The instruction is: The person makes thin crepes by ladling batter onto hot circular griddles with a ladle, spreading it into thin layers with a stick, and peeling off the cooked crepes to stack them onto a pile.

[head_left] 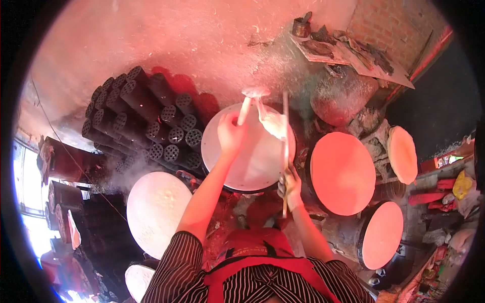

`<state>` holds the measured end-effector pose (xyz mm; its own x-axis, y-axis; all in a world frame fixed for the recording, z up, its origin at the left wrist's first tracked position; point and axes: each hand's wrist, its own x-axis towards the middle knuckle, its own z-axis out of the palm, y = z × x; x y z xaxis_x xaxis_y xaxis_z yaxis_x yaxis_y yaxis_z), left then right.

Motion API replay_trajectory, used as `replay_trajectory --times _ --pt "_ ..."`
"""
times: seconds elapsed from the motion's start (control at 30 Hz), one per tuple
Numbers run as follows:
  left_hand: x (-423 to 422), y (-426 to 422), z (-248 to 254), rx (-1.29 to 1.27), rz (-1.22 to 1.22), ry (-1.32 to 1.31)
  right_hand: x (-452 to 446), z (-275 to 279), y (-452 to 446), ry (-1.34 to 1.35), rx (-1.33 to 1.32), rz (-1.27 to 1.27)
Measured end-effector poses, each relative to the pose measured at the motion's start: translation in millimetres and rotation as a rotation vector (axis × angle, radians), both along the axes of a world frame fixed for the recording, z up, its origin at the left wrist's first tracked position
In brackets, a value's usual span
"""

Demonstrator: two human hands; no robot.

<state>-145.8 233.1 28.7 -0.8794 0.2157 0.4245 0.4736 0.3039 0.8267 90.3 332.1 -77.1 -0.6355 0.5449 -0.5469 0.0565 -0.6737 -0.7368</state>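
My left hand [232, 132] is closed around the pale handle of a round-ended tool [256, 92], held over the far part of a round griddle [237, 166]. A limp white sheet [273, 122], perhaps dough or batter, hangs between the tool's end and a long thin stick [285, 136]. The stick is gripped near its lower end by my right hand [289, 186], beside the griddle's right edge. Dark patches show on that hand's fingers. The griddle's top is pale and smooth.
More round pale-topped griddles stand left [157, 214] and right [343, 174]. Perforated coal briquettes [151, 113] are piled against the wall at the back left. A board [348, 56] with a tin and rags is at the back right. Steam drifts at left.
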Motion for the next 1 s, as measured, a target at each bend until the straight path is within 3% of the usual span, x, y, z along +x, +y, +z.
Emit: replay_trajectory --times 0.13,0.23,0.3,0.33,0.37,0.43,0.47,0.5,0.53,0.6,0.63,0.73,0.87,0.93,1.0 --pt "16.8 -64.4 2.4 0.176 -0.057 -0.261 7.2 -5.1 -47.9 -0.012 0.015 -0.099" --pt "52.6 -110.8 2.8 0.528 -0.172 -0.686 -46.6 -1.0 -51.8 -0.174 0.065 -0.033" --pt "78.8 -136.9 2.7 0.663 -0.119 -0.946 -90.2 -13.5 -44.7 -0.127 0.167 -0.001" --pt "88.0 -150.5 2.6 0.553 -0.050 -1.066 -107.8 -2.4 -48.9 -0.062 0.200 -0.023" --pt "91.4 -171.6 -19.2 0.597 -0.184 -1.187 -119.4 8.5 -50.9 0.001 0.233 -0.045" --pt "104.2 -195.1 -33.0 0.886 -0.211 -1.566 -142.5 1.5 -38.4 -0.021 0.382 0.051" --pt "121.2 -202.4 -27.6 0.893 -0.210 -1.562 -148.0 -6.0 -35.0 -0.048 0.525 0.142" --pt "142.7 -208.5 -15.7 0.873 -0.189 -1.428 -136.0 1.3 -27.6 0.072 0.324 0.287" --pt "158.3 -215.2 -4.6 0.852 -0.167 -1.292 -121.6 14.9 -21.2 0.073 0.327 0.294" --pt "178.4 -231.2 10.9 0.845 -0.129 -1.266 -84.4 38.4 -11.9 -0.179 0.262 0.426" --pt "183.8 -240.8 10.7 0.789 -0.100 -1.282 -65.6 33.6 -6.5 -0.179 0.263 0.429" --pt "196.4 -263.7 1.5 0.772 -0.047 -1.322 -16.4 11.7 2.8 -0.122 0.242 0.111" --pt "214.5 -270.4 -15.9 0.810 0.070 -1.364 -40.3 12.6 -8.7 -0.111 0.316 0.359" --pt "224.2 -266.6 -22.8 0.904 0.112 -1.346 -79.5 -27.5 -5.3 -0.095 0.406 0.440" --pt "233.9 -262.7 -30.3 0.943 0.151 -1.326 -89.9 -10.6 -15.5 -0.102 0.446 0.559"
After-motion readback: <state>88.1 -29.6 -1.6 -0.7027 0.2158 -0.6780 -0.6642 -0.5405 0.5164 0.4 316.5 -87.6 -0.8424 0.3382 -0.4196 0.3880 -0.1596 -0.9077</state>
